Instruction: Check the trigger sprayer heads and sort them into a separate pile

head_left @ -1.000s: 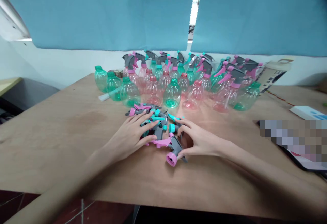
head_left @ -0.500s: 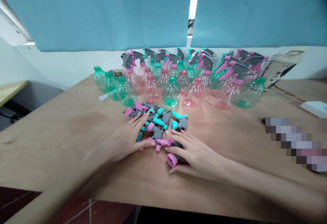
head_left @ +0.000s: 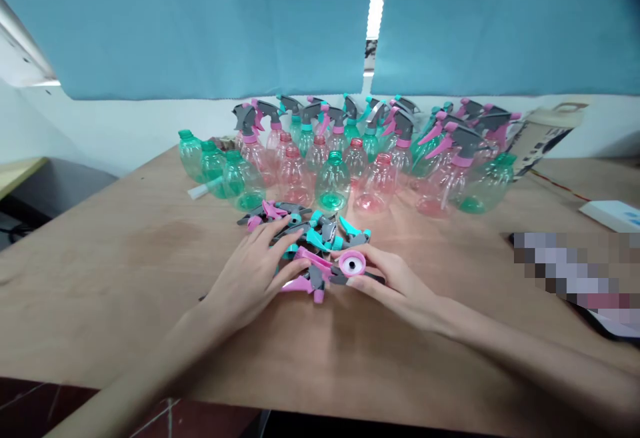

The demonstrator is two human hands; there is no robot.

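My right hand point(head_left: 403, 291) has its thumb and fingers round a grey spray head with a pink collar point(head_left: 353, 263), whose round opening faces me. My left hand point(head_left: 253, 268) lies at the left side of a pile of grey, pink and turquoise spray heads point(head_left: 327, 228), fingers apart and touching some of them. Just beneath the fingertips of that hand is another pink-and-grey spray head point(head_left: 316, 278). Behind the pile stand clear bottles without heads, among them a green bottle point(head_left: 333, 181) and a pink bottle point(head_left: 375, 185).
Several bottles with trigger heads fitted, such as a pink one point(head_left: 403, 148), stand toward the wall. A beige printed container point(head_left: 545, 135) leans at the back right, near a white box point(head_left: 613, 213). A blurred-out phone-like object point(head_left: 575, 285) lies right on the wooden table point(head_left: 125, 278).
My right hand has grasped the pink-collared spray head, turned its opening toward me and moved it slightly up, against the pile. My left hand has stayed at the pile's left side.
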